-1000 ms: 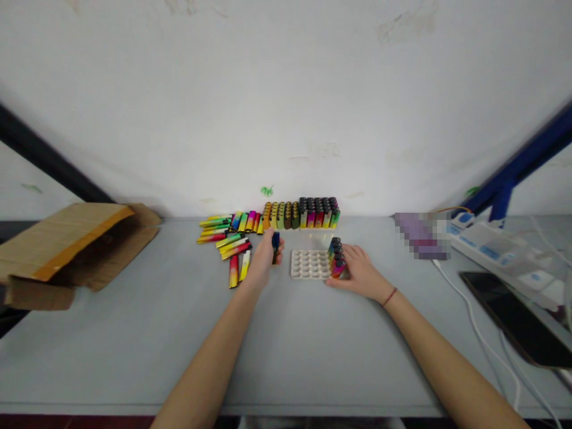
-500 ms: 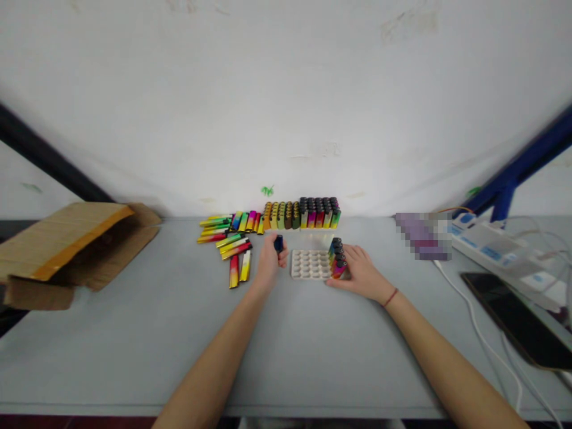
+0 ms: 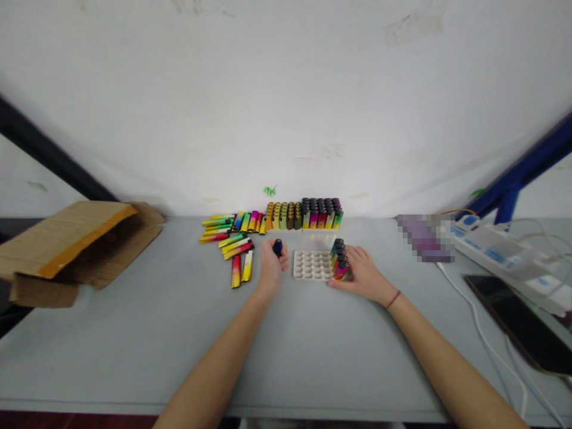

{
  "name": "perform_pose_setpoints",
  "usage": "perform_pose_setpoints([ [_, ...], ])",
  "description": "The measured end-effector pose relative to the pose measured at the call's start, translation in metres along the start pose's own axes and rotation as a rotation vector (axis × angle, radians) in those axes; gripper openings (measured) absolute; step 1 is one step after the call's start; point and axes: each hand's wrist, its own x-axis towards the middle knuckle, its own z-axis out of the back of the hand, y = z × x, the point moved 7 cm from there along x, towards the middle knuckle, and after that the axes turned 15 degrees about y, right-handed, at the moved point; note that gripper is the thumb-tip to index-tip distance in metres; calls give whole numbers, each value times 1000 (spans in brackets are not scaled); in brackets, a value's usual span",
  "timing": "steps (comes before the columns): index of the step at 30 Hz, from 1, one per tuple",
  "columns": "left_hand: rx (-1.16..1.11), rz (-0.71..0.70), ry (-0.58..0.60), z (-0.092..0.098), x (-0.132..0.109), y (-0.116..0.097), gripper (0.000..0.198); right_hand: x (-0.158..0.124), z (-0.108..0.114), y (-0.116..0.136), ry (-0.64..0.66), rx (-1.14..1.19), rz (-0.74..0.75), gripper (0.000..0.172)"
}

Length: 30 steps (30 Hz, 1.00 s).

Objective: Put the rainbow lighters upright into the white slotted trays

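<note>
My left hand (image 3: 271, 267) is closed around a lighter (image 3: 277, 247) whose dark top pokes out above the fist; its body is hidden by the fingers. Just right of that fist lies a white tray (image 3: 311, 266) with rows of round holes. One row of lighters (image 3: 339, 260) stands upright along the tray's right end. My right hand (image 3: 363, 274) grips this end, thumb at the front corner and fingers behind the standing row. Left of my left hand, loose shiny lighters (image 3: 236, 245) in yellow, red and green lie on the table.
Against the wall stand upright blocks of black-topped lighters (image 3: 322, 213) and gold-topped lighters (image 3: 283, 215). An open cardboard box (image 3: 84, 238) lies at the left. On the right are a power strip (image 3: 496, 253), a dark phone (image 3: 518, 322) and white cables (image 3: 473, 322).
The view has shifted slightly. My left hand still holds the lighter near the tray's left side, its dark top slightly more tilted. My right hand stays at the tray's right end.
</note>
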Motion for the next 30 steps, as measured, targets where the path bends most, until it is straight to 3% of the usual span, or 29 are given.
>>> perform_pose_setpoints([
  [9,-82,-64,-58,2,-2,-3,38,0,0,0,-1,-8,2,80],
  [25,-97,-52,-63,4,-1,1,35,0,0,0,3,-7,-11,81],
  [30,65,-180,-37,1,2,2,34,1,1,1,10,3,-5,81],
])
